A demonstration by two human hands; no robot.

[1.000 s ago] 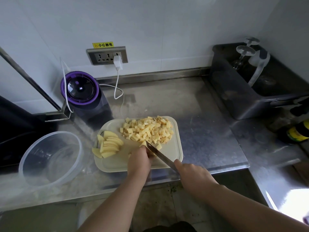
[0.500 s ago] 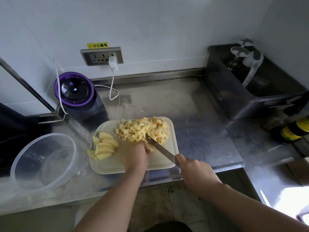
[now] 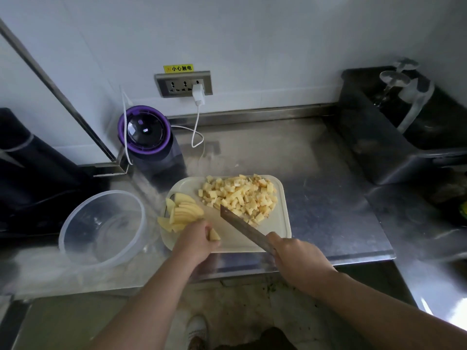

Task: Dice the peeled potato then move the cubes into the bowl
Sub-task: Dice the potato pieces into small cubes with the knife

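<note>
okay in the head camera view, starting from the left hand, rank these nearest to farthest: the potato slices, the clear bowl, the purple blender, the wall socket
1. Potato slices: touching the left hand, on the board's left end.
2. Clear bowl: left of the hand, on the counter.
3. Purple blender: behind the board, toward the wall.
4. Wall socket: on the wall, above the blender.

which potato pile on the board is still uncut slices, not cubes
The fanned slices at the board's left edge, by the left hand. The pile at the board's far right is already diced cubes.
</note>
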